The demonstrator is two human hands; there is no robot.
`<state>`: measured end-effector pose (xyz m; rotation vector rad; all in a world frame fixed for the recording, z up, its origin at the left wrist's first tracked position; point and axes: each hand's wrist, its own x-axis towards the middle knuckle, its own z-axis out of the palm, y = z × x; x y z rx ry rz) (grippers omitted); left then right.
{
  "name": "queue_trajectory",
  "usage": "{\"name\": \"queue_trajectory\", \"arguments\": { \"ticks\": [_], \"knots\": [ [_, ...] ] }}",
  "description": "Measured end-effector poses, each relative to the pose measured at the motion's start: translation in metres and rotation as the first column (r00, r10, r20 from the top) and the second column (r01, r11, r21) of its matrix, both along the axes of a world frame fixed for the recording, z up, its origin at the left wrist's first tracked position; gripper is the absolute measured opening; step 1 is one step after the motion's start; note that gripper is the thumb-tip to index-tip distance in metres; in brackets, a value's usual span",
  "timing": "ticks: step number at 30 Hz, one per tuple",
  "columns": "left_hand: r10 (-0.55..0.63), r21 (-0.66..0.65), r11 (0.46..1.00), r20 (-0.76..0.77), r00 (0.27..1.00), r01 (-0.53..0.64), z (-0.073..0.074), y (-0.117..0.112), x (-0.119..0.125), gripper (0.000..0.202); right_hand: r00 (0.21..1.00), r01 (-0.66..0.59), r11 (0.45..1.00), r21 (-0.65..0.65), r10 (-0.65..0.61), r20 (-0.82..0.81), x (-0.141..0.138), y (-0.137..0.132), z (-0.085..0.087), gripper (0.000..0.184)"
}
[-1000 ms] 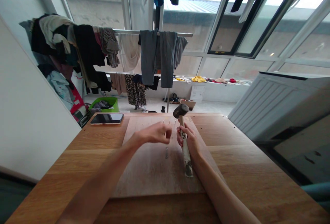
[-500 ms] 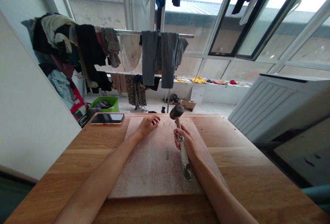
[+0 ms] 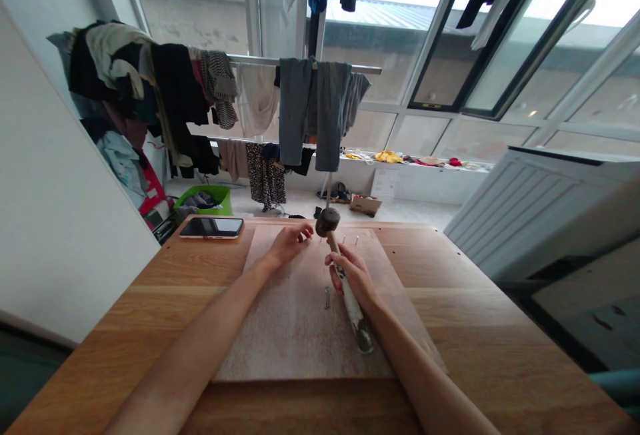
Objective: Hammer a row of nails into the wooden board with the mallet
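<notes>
My right hand [image 3: 353,273] is wrapped round the pale, worn handle of a mallet [image 3: 328,221] with a dark head. The mallet head is raised over the far part of a wooden board [image 3: 280,348], by a row of small nails [image 3: 357,240] standing upright there. Part of the row is hidden behind the mallet. My left hand [image 3: 290,245] rests on the board just left of the row, its fingers loosely bent and apart, with nothing visible in them. A small pile of loose nails [image 3: 327,297] lies mid-board, left of the mallet handle.
The board lies on a wooden table [image 3: 465,315]. A phone [image 3: 211,227] is at the table's far left corner. Beyond stand a green basket [image 3: 223,201], a rack of hanging clothes [image 3: 295,108] and a cardboard box [image 3: 365,205]. A white ribbed panel [image 3: 540,201] is on the right.
My right hand has shifted the mallet left, so its head now hangs nearer my left hand. My left hand stays almost in place. The view has moved slightly.
</notes>
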<state>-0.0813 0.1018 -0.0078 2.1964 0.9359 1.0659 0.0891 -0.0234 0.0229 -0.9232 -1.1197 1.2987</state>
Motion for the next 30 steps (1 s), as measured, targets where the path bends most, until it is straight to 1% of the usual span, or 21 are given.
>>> {"name": "queue_trajectory", "arguments": {
  "ticks": [2, 5, 9, 13, 16, 20, 24, 26, 28, 30],
  "knots": [
    [-0.005, 0.0, 1.0, 0.012, 1.0, 0.005, 0.001, -0.001, 0.0, 0.028, 0.998, -0.038, 0.999, -0.006, 0.038, 0.047, -0.002, 0.002, -0.002, 0.026],
    [0.01, 0.017, 1.0, 0.013, 1.0, -0.011, 0.002, -0.001, 0.0, 0.037, 0.995, -0.062, 0.998, 0.004, 0.061, 0.081, -0.003, 0.003, -0.003, 0.026],
    [0.033, 0.031, 0.999, -0.006, 0.999, -0.033, 0.002, -0.001, 0.001, 0.036, 0.996, -0.071, 0.997, 0.009, 0.071, 0.057, -0.004, 0.005, -0.007, 0.032],
    [0.019, 0.023, 1.0, 0.01, 1.0, -0.02, 0.002, -0.001, 0.001, 0.039, 0.995, -0.084, 0.996, -0.015, 0.085, 0.052, -0.003, 0.007, -0.009, 0.03],
    [0.018, 0.022, 1.0, -0.003, 1.0, -0.018, 0.003, -0.001, 0.0, 0.038, 0.997, -0.073, 0.997, -0.012, 0.073, 0.037, -0.003, 0.007, -0.009, 0.029],
    [0.036, 0.03, 0.999, -0.018, 0.999, -0.035, 0.003, -0.002, 0.001, 0.04, 0.996, -0.09, 0.996, -0.022, 0.09, 0.011, -0.003, 0.006, -0.006, 0.03],
    [0.019, 0.022, 1.0, -0.002, 1.0, -0.019, 0.005, -0.004, 0.0, 0.041, 0.995, -0.095, 0.995, -0.026, 0.095, 0.003, -0.004, 0.004, -0.005, 0.029],
    [0.013, 0.018, 1.0, 0.015, 1.0, -0.014, 0.008, -0.004, -0.001, 0.039, 0.998, -0.068, 0.998, -0.018, 0.068, -0.005, -0.003, 0.002, -0.003, 0.028],
    [0.038, 0.031, 0.999, 0.01, 0.999, -0.038, 0.014, -0.005, -0.002, 0.029, 1.0, -0.02, 1.0, -0.008, 0.02, -0.023, -0.002, 0.0, 0.0, 0.03],
    [0.032, 0.037, 0.999, -0.061, 0.998, -0.03, 0.025, -0.009, -0.003, 0.017, 0.998, 0.028, 1.0, -0.003, -0.028, -0.05, 0.0, -0.001, 0.003, 0.035]
  ]
}}
